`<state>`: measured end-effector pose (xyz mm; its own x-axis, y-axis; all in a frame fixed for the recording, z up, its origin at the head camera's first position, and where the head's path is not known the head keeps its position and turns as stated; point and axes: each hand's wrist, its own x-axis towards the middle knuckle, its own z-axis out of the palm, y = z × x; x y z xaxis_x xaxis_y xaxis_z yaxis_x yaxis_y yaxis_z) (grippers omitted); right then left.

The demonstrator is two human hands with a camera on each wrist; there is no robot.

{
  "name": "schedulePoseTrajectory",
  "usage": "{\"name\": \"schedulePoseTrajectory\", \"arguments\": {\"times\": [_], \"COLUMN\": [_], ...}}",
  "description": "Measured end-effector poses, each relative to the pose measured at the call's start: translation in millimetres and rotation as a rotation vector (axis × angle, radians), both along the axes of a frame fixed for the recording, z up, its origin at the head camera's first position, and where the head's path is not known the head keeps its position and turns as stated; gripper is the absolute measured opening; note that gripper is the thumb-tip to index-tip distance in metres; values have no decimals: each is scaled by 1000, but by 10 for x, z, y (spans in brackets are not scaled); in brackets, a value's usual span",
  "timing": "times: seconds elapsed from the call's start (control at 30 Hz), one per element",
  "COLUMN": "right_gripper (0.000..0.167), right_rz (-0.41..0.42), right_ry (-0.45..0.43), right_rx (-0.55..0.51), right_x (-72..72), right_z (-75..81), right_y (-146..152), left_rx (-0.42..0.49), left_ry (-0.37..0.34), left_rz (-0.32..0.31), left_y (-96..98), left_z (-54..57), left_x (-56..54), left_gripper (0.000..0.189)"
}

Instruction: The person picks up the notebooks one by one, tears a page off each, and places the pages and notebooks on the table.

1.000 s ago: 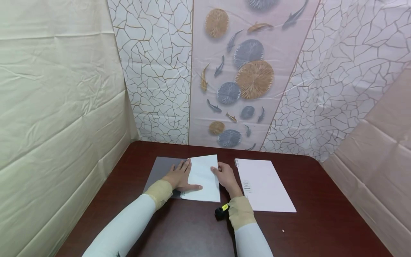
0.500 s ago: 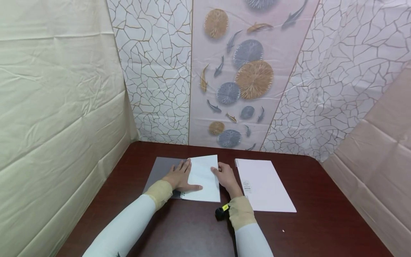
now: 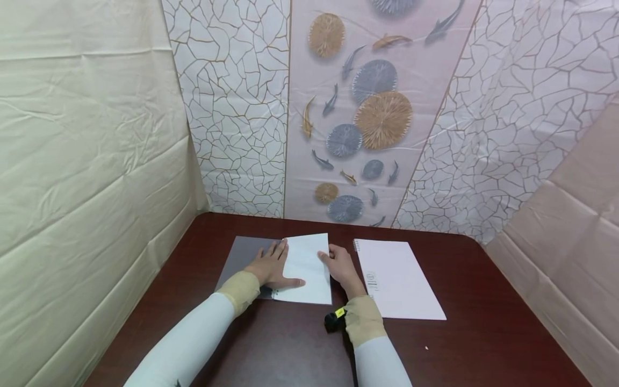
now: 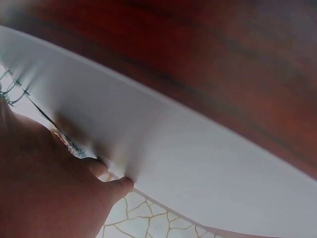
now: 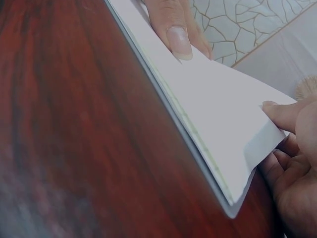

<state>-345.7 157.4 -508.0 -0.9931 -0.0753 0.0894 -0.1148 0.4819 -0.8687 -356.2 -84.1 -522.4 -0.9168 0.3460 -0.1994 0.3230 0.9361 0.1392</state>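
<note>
A spiral-bound notebook lies on the table, its grey cover [image 3: 242, 258] turned out to the left and a white page [image 3: 313, 258] facing up. Across the binding rests my left hand [image 3: 271, 267], fingers spread and thumb stretched over the page. The left wrist view catches the wire rings [image 4: 15, 88] beside that hand. At the page's right edge my right hand [image 3: 342, 264] pinches the paper between thumb and curled fingers. In the right wrist view the page [image 5: 213, 99] bends up slightly at that grip, above the sheets and the back cover.
A second spiral-bound pad [image 3: 401, 279], white with a small printed mark, lies to the right. By my right wrist is a black object [image 3: 331, 322] with a yellow tag. A tiny white scrap [image 3: 426, 348] lies on the dark red table [image 3: 285, 349]. Patterned cloth hangs behind.
</note>
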Motion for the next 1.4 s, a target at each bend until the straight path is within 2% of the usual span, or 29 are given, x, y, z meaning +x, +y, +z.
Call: {"name": "schedulePoseTrajectory", "arguments": {"times": [0.47, 0.67, 0.87, 0.97, 1.1, 1.27, 1.4], "right_gripper": [27, 26, 39, 40, 44, 44, 37], "right_rz": [-15, -25, -19, -12, -3, -22, -65], "right_ry": [-30, -3, -32, -56, -46, -5, -3], "right_rx": [-29, -67, -109, -82, -18, 90, 124], "right_x": [46, 59, 103, 153, 235, 355, 415], "right_z": [38, 34, 54, 62, 88, 137, 155], "right_y": [60, 47, -12, -48, -96, -139, -146], "left_rx": [24, 24, 18, 30, 24, 15, 21], "left_ry": [0, 3, -6, -5, 10, 3, 10], "left_rz": [20, 16, 29, 20, 19, 27, 37], "left_y": [-2, 7, 8, 12, 2, -11, 3], "left_z": [19, -7, -22, -8, 5, 0, -12], "left_x": [26, 14, 2, 6, 4, 0, -11], "left_gripper": [144, 145, 145, 144, 145, 139, 130]}}
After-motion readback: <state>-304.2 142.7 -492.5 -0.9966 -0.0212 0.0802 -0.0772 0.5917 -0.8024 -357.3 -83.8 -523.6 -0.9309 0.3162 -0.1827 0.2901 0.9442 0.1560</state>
